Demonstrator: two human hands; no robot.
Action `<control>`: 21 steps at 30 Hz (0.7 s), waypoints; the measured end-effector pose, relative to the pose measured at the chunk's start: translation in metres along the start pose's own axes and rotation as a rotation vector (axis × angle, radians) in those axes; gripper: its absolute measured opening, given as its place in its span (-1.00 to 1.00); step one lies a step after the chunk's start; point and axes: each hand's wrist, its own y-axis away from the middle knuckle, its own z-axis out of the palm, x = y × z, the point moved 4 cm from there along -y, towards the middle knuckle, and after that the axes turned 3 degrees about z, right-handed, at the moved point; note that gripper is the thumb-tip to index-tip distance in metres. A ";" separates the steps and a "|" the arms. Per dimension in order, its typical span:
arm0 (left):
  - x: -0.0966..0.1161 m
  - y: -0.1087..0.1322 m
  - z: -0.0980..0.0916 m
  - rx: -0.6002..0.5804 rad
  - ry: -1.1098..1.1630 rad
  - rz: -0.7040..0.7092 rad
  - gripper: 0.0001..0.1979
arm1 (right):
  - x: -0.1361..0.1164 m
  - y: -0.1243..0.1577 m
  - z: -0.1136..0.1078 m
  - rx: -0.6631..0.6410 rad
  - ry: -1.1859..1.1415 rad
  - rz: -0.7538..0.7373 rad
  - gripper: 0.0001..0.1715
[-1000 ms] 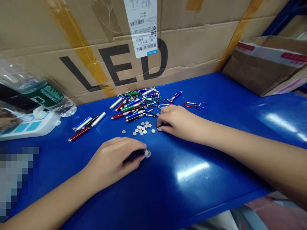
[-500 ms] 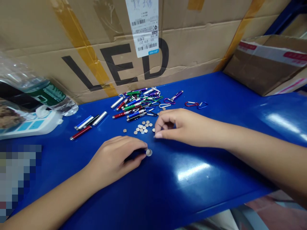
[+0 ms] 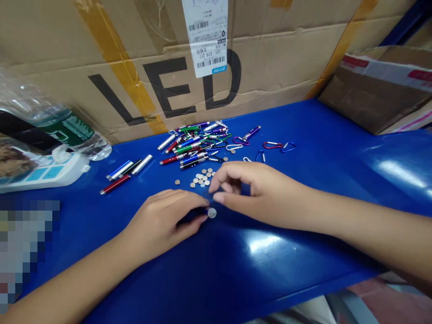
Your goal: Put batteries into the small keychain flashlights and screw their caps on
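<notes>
My left hand (image 3: 168, 218) is closed around a small tube with bluish sides, mostly hidden by the fingers. A round silver face (image 3: 211, 213) shows at the tube's end, like a button cell sitting at the opening. Just above and to the right, my right hand (image 3: 251, 191) hovers with thumb and index fingertips slightly apart; nothing shows between them. Behind the hands lies a cluster of loose button cells (image 3: 201, 178), partly covered by the right fingers. A single button cell (image 3: 177, 182) sits to their left.
Pen-like laser pointers (image 3: 191, 146) with clips are heaped at the back. Several metal tubes (image 3: 141, 165) lie left, beside a power strip (image 3: 64, 173) and water bottle (image 3: 76, 132). Carabiner clips (image 3: 272, 145) lie right. A large carton (image 3: 270, 58) stands behind the blue table (image 3: 303, 279).
My right hand has moved left and closer to the tube, and the small dark piece at its fingertips no longer shows. The tube's end, hollow-looking before, now shows a silver face.
</notes>
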 end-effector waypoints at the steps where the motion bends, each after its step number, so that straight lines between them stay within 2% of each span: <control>1: 0.000 0.000 0.000 0.008 0.004 0.005 -0.83 | 0.004 -0.001 -0.003 0.038 0.062 -0.019 -0.83; 4: 0.000 0.000 0.000 0.021 0.007 0.011 -0.83 | 0.018 -0.006 -0.010 0.135 0.323 -0.096 -0.82; 8: 0.000 0.000 0.000 0.032 0.002 0.013 -0.83 | 0.036 -0.011 -0.005 0.070 0.475 -0.109 -0.79; 12: 0.000 -0.001 0.001 0.021 -0.010 0.011 -0.82 | 0.037 -0.014 0.005 0.015 0.481 -0.090 -0.81; 15: 0.001 -0.001 0.001 0.029 -0.017 0.014 -0.83 | 0.031 -0.013 0.006 0.027 0.453 -0.095 -0.86; 17: 0.001 -0.001 0.000 0.035 -0.017 0.018 -0.84 | 0.023 -0.011 0.003 0.061 0.384 -0.166 -0.86; 21: 0.002 -0.001 -0.001 0.036 -0.010 0.040 -0.84 | 0.003 0.001 -0.001 0.102 0.249 -0.409 -0.81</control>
